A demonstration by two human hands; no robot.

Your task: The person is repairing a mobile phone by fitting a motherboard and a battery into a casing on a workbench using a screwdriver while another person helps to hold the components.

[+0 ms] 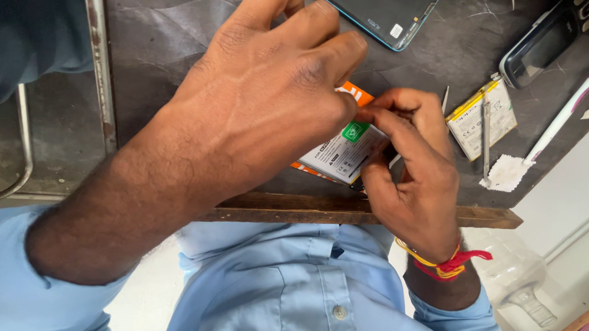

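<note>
Even, soft daylight, moderately bright; no hard shadows. Dull sheen on the dark worktop (173,52), brighter glare on the glossy phone (551,36) at upper right. Left hand (266,101) close to the lens, slightly soft. Lower right corner pale, washed out.

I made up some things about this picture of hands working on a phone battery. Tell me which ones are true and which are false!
1. Both hands hold the white battery with the orange edge. True: the left hand and right hand pinch it together.
2. The right wrist wears a blue band. False: it wears a red and yellow thread.
3. A second battery lies on the dark table with a thin metal tool across it. True.
4. The toothbrush is in the left hand. False: it lies on the table, untouched.
5. An old keypad phone lies at the top right. True.
6. The person wears a red shirt. False: the shirt is light blue.
</note>
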